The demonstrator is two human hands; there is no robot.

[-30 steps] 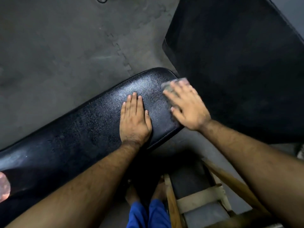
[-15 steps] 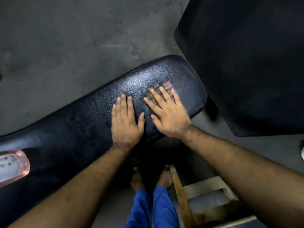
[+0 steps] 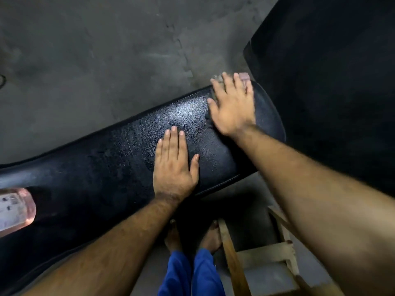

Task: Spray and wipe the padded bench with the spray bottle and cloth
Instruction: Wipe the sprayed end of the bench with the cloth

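Right hand point(image 3: 232, 105) is pressed flat, fingers spread, on a small greyish cloth point(image 3: 216, 79) at the far right end of the black textured padded desk point(image 3: 106, 167). Only scraps of cloth peek out past the fingertips, and they already overhang the far edge. That looks like the danger: one more push outward and the cloth could slip off onto the grey floor point(image 3: 85, 60). The rounded end of the desk is just beside the hand too, with a big black padded slab point(image 3: 331, 82) close beyond it, so there's little room that way.

Left hand point(image 3: 174, 165) lies open and flat, palm down, holding nothing, bracing near the near edge. It sits in the wiping path, so a stroke back along the desk would likely run into it.

The clear pinkish spray bottle point(image 3: 15, 210) sits at the left end, well apart. Open room is the long middle stretch leftward.
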